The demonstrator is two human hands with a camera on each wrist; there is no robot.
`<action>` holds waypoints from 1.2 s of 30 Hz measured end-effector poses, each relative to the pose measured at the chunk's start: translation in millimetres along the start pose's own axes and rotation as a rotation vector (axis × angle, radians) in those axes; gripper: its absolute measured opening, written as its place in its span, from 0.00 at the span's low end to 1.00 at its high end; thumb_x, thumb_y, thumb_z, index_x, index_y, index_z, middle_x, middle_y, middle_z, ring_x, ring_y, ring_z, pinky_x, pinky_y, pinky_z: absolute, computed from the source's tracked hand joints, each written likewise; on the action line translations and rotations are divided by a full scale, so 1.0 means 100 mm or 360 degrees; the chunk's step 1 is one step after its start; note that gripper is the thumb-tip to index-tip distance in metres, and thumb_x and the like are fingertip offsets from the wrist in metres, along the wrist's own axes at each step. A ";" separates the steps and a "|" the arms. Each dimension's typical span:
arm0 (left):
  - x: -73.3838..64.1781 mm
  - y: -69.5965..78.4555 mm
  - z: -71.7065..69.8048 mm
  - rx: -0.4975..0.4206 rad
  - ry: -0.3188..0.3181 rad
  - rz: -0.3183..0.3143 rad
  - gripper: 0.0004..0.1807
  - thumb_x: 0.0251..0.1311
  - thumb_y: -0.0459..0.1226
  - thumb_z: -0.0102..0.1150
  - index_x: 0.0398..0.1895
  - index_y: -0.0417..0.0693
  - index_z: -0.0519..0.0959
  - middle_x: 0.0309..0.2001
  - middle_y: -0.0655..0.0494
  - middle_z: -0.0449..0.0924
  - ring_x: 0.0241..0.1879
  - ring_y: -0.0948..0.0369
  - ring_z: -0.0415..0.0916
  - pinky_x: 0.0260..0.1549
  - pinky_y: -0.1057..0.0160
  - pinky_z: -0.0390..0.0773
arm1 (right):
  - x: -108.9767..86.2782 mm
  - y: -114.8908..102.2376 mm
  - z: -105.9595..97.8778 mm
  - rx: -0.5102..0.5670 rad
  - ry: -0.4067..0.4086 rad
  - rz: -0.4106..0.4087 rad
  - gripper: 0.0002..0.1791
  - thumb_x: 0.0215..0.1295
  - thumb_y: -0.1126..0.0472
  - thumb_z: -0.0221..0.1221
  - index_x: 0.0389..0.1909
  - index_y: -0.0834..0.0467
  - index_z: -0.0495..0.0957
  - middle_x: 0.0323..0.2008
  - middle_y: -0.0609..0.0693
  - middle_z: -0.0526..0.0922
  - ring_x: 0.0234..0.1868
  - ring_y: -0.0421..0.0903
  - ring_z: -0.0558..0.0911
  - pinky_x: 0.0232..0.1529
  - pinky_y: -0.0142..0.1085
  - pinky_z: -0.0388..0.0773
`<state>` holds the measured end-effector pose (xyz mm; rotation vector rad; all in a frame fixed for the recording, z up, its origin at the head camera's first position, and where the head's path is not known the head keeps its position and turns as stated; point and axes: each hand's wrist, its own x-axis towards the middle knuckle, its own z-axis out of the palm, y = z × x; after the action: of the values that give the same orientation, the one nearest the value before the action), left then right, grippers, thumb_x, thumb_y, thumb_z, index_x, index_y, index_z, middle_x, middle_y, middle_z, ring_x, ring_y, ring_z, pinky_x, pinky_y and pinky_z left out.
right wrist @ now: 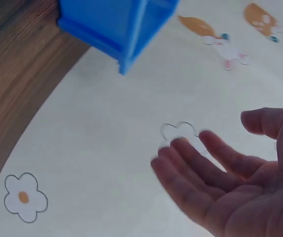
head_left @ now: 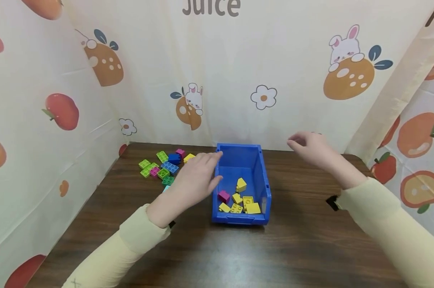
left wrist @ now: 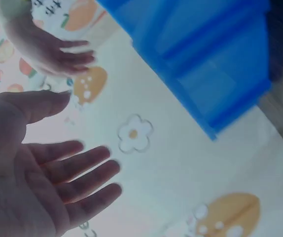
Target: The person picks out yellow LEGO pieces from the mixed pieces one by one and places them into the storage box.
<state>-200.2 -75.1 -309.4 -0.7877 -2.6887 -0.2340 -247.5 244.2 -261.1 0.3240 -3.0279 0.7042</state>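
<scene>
A blue plastic bin stands on the table, with several yellow building blocks and one magenta block inside near its front. My left hand hovers by the bin's left wall, fingers loosely extended and holding nothing; the left wrist view shows its bare palm. To the bin's right, my right hand is raised in the air with relaxed fingers. Nothing lies in that palm in the right wrist view. The left hand and forearm partly hide the loose blocks behind them.
Left of the bin lies a loose group of blocks, among them a blue block, a lime green block, a dark green block and a yellow block. A printed curtain encloses the dark wooden table at the back and sides.
</scene>
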 end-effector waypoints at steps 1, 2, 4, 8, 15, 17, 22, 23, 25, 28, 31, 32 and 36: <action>-0.04 -0.05 0.01 -0.0015 0.0041 -0.0015 0.38 0.55 0.49 0.64 0.67 0.46 0.64 0.62 0.50 0.71 0.61 0.53 0.69 0.59 0.51 0.71 | -0.08 0.02 -0.02 0.0010 0.0031 0.0001 0.30 0.71 0.44 0.44 0.58 0.64 0.70 0.54 0.66 0.75 0.54 0.63 0.75 0.51 0.58 0.72; -0.07 -0.09 0.02 -0.0027 0.0075 -0.0030 0.39 0.55 0.49 0.65 0.68 0.46 0.63 0.62 0.49 0.71 0.61 0.53 0.68 0.59 0.51 0.70 | -0.15 0.04 -0.04 0.0017 0.0077 -0.0005 0.30 0.71 0.43 0.44 0.59 0.63 0.69 0.55 0.66 0.75 0.54 0.64 0.75 0.51 0.58 0.72; -0.15 -0.18 0.05 -0.0043 0.0115 -0.0062 0.40 0.55 0.48 0.64 0.68 0.45 0.61 0.64 0.47 0.69 0.62 0.51 0.67 0.60 0.48 0.68 | -0.31 0.10 -0.05 0.0039 0.0167 -0.0030 0.29 0.71 0.43 0.45 0.60 0.61 0.68 0.56 0.65 0.74 0.54 0.65 0.75 0.51 0.60 0.71; -0.28 -0.34 0.16 -0.0056 0.0119 -0.0139 0.41 0.57 0.50 0.62 0.70 0.44 0.58 0.67 0.44 0.63 0.66 0.48 0.61 0.61 0.44 0.66 | -0.60 0.22 0.01 0.0042 0.0393 -0.0066 0.27 0.70 0.45 0.49 0.59 0.59 0.70 0.55 0.64 0.76 0.52 0.63 0.77 0.49 0.60 0.71; -0.49 -0.51 0.40 -0.0037 -0.0008 -0.0255 0.42 0.60 0.55 0.56 0.72 0.46 0.56 0.71 0.43 0.55 0.71 0.44 0.48 0.64 0.36 0.53 | -0.96 0.46 0.40 -0.0036 0.0617 -0.0132 0.27 0.69 0.52 0.53 0.64 0.62 0.65 0.61 0.68 0.66 0.61 0.68 0.65 0.53 0.65 0.61; -0.55 -0.55 0.48 -0.0031 -0.0072 -0.0292 0.42 0.61 0.57 0.53 0.72 0.48 0.55 0.73 0.44 0.51 0.72 0.44 0.43 0.64 0.33 0.49 | -1.03 0.53 0.54 -0.0048 0.0585 -0.0131 0.31 0.69 0.52 0.54 0.67 0.62 0.60 0.65 0.69 0.60 0.64 0.70 0.59 0.56 0.68 0.57; -0.68 -0.62 0.67 -0.0037 -0.0190 -0.0353 0.44 0.61 0.61 0.49 0.75 0.53 0.49 0.75 0.46 0.39 0.74 0.45 0.32 0.64 0.31 0.39 | -1.12 0.69 0.85 -0.0149 0.0475 -0.0094 0.38 0.66 0.47 0.55 0.73 0.52 0.51 0.72 0.66 0.47 0.70 0.70 0.44 0.59 0.74 0.38; -0.71 -0.62 0.69 -0.0043 -0.0218 -0.0365 0.45 0.60 0.62 0.49 0.75 0.54 0.48 0.76 0.47 0.36 0.74 0.45 0.30 0.64 0.31 0.37 | -1.14 0.72 0.90 -0.0184 0.0448 -0.0078 0.39 0.66 0.46 0.55 0.73 0.49 0.50 0.73 0.64 0.45 0.71 0.69 0.41 0.58 0.74 0.34; -0.77 -0.63 0.73 -0.0056 -0.0267 -0.0385 0.46 0.60 0.63 0.48 0.75 0.56 0.45 0.76 0.48 0.33 0.74 0.46 0.26 0.63 0.30 0.34 | -1.16 0.76 0.97 -0.0251 0.0384 -0.0040 0.40 0.66 0.42 0.54 0.74 0.45 0.48 0.74 0.60 0.41 0.72 0.67 0.36 0.56 0.76 0.31; -0.84 -0.64 0.77 -0.0080 -0.0331 -0.0405 0.47 0.59 0.64 0.48 0.75 0.58 0.44 0.76 0.48 0.29 0.73 0.45 0.24 0.62 0.29 0.31 | -1.20 0.80 1.04 -0.0301 0.0293 0.0007 0.41 0.65 0.38 0.52 0.74 0.41 0.45 0.75 0.56 0.36 0.72 0.65 0.30 0.54 0.76 0.25; -0.88 -0.65 0.78 -0.0103 -0.0340 -0.0412 0.47 0.57 0.64 0.50 0.75 0.58 0.45 0.76 0.49 0.29 0.73 0.44 0.25 0.62 0.29 0.30 | -1.22 0.81 1.06 -0.0303 0.0265 0.0018 0.41 0.65 0.37 0.51 0.74 0.40 0.44 0.75 0.54 0.35 0.72 0.64 0.29 0.54 0.75 0.22; -0.89 -0.66 0.78 -0.0103 -0.0337 -0.0411 0.47 0.57 0.65 0.50 0.75 0.58 0.46 0.76 0.49 0.30 0.73 0.44 0.26 0.61 0.28 0.30 | -1.22 0.80 1.06 -0.0297 0.0266 0.0014 0.41 0.65 0.38 0.51 0.74 0.40 0.44 0.75 0.54 0.34 0.72 0.63 0.29 0.54 0.75 0.22; -0.87 -0.68 0.77 -0.0101 -0.0305 -0.0403 0.48 0.57 0.64 0.51 0.75 0.59 0.45 0.76 0.49 0.30 0.73 0.45 0.24 0.62 0.29 0.30 | -1.19 0.78 1.07 -0.0275 0.0285 -0.0021 0.41 0.65 0.39 0.52 0.74 0.41 0.45 0.75 0.53 0.35 0.73 0.63 0.30 0.55 0.74 0.23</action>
<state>-188.9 -155.6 -415.8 -0.5066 -2.9754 -0.3195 -143.9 288.8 -398.3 0.2606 -2.8863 0.4399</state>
